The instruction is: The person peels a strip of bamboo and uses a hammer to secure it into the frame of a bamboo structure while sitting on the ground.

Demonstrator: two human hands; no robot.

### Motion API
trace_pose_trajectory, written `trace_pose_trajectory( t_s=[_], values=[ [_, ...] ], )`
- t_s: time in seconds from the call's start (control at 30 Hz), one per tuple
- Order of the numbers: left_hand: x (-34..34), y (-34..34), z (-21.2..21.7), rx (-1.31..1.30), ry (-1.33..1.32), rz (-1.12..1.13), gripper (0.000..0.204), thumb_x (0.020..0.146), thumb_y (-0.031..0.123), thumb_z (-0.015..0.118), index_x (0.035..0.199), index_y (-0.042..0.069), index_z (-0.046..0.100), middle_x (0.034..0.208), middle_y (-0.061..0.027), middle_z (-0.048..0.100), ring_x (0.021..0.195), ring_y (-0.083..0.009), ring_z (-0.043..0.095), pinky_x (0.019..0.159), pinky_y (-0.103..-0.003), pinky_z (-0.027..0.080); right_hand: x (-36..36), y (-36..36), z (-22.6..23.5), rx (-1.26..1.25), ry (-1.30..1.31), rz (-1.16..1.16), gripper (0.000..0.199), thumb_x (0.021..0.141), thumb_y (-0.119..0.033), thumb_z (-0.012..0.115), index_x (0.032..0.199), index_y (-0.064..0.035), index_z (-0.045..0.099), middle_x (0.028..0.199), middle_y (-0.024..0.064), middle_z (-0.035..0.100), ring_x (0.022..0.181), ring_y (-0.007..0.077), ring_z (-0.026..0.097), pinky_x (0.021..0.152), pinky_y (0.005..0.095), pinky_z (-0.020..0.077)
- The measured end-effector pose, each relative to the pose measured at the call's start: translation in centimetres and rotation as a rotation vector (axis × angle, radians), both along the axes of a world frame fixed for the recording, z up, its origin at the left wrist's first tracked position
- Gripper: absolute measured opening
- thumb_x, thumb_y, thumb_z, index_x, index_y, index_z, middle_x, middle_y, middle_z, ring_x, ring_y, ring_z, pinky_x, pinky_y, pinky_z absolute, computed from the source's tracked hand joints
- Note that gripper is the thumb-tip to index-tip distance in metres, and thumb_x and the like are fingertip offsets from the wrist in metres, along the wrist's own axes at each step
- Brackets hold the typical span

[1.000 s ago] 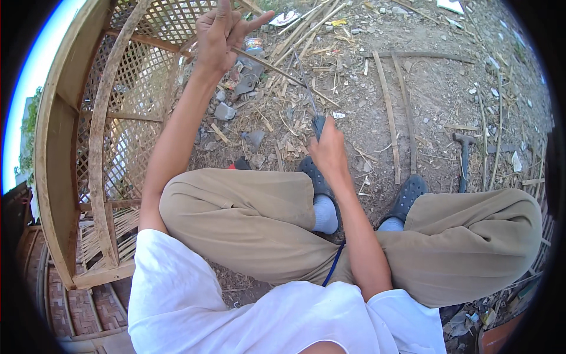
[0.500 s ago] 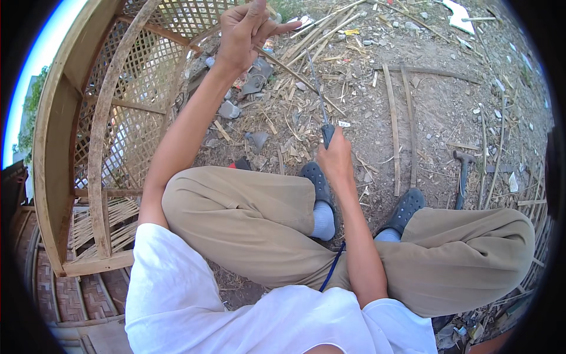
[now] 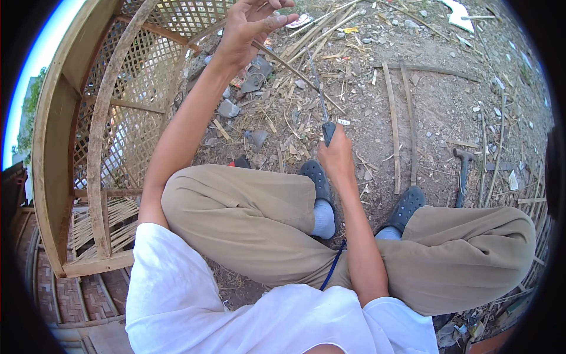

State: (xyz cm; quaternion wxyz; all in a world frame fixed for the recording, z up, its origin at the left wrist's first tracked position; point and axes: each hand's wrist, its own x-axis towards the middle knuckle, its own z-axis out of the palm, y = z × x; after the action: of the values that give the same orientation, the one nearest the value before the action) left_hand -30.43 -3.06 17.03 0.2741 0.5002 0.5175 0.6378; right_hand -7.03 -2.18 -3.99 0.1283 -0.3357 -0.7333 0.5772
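Shirt (image 3: 253,321): white, short-sleeved
Trousers (image 3: 236,200): loose, khaki
Cord (image 3: 334,265): dark blue
Socks (image 3: 323,219): pale blue
Clogs (image 3: 315,176): perforated, near right fingers (image 3: 338,135)

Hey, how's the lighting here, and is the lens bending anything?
In the head view, bright daylight washes out the sky at left; head view corners are black, and the wooden frame looks bowed, perhaps partly by the lens; head view shows the right hand without obvious blur.

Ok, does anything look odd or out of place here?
The ground looks untidy: stones, wood strips and a jagged white scrap lie strewn across it. The hammer lies loose there too, near the right shoe, as if left underfoot. Nothing seems spilled.
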Motion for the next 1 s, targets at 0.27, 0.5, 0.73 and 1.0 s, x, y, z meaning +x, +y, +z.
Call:
trace_pose_trajectory(
  t_s=[0.27, 0.5, 0.73, 1.0],
  values=[
    [0.00, -0.03, 0.07, -0.027, -0.072, 0.015, 0.028, 0.084, -0.005, 0.079, 0.102, 0.006, 0.061, 0.116, -0.0077, 0.063, 0.107, -0.0175, 0.067, 0.097, -0.033, 0.059, -0.11, 0.07, -0.06, -0.007, -0.014, 0.007, 0.033, 0.087, -0.003, 0.068, 0.112, 0.0117, 0.052, 0.086, 0.0363, 0.068, 0.090, 0.0552, 0.068, 0.076, 0.0575, 0.0539],
    [0.02, -0.06, 0.09, -0.003, -0.036, -0.042, 0.027, 0.084, -0.005, 0.079, 0.102, 0.006, 0.062, 0.119, -0.0081, 0.062, 0.113, -0.0176, 0.064, 0.100, -0.035, 0.056, -0.13, -0.02, -0.23, 0.002, 0.000, 0.004, 0.033, 0.087, -0.003, 0.067, 0.111, 0.0130, 0.052, 0.084, 0.0361, 0.068, 0.088, 0.0546, 0.068, 0.076, 0.0566, 0.0540],
    [0.40, -0.02, 0.52, -0.062, 0.119, 0.021, 0.027, 0.081, 0.003, 0.082, 0.101, 0.007, 0.064, 0.120, -0.0074, 0.064, 0.112, -0.0165, 0.063, 0.100, -0.034, 0.051, -0.10, -0.08, -0.10, -0.015, 0.007, -0.005, 0.030, 0.087, -0.004, 0.067, 0.109, 0.0113, 0.052, 0.083, 0.0347, 0.067, 0.087, 0.0546, 0.068, 0.076, 0.0574, 0.0527],
    [0.55, 0.10, 0.88, -0.112, 0.196, 0.075, 0.020, 0.082, 0.006, 0.083, 0.093, 0.007, 0.067, 0.115, -0.0075, 0.068, 0.110, -0.0166, 0.064, 0.097, -0.032, 0.051, -0.02, -0.01, 0.11, -0.035, 0.007, -0.007, 0.028, 0.086, -0.003, 0.066, 0.106, 0.0101, 0.051, 0.084, 0.0355, 0.067, 0.088, 0.0551, 0.068, 0.076, 0.0575, 0.0521]
  ],
)
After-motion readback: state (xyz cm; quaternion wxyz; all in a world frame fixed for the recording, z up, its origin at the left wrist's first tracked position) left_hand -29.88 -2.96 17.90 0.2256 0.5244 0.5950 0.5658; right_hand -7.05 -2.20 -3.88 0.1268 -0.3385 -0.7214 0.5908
